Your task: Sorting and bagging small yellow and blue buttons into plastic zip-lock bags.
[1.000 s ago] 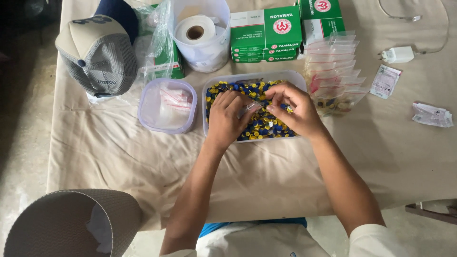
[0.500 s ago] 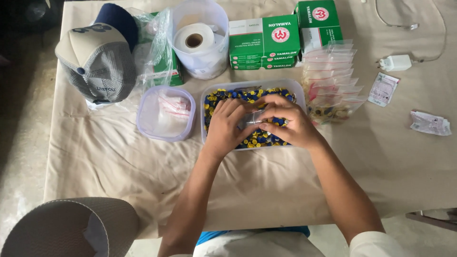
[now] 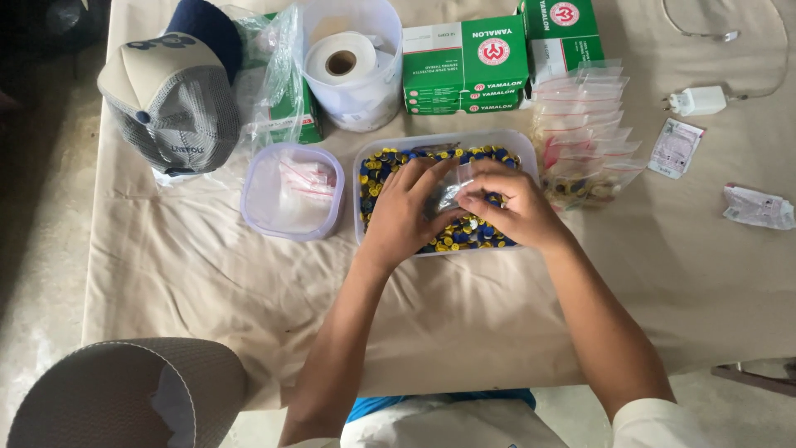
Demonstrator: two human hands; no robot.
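Note:
A clear rectangular tub (image 3: pixel 526 143) full of small blue and yellow caps (image 3: pixel 383 163) sits mid-table. Both my hands are over it. My left hand (image 3: pixel 406 209) and my right hand (image 3: pixel 506 203) together pinch a small clear plastic bag (image 3: pixel 450 192) between their fingertips, just above the caps. The bag's contents are hard to make out. To the left stands a round clear container (image 3: pixel 259 196) with small zip bags in it.
A pile of clear zip bags (image 3: pixel 584 116) lies right of the tub. Green boxes (image 3: pixel 464 62), a tub with a paper roll (image 3: pixel 342 58) and a cap (image 3: pixel 174 104) sit at the back. A white charger (image 3: pixel 701 101) and packets (image 3: pixel 756 207) lie right.
My hands have drawn closer together over the tub, and the small bag now sits between their fingertips. The view has shifted slightly; nothing else on the table moved.

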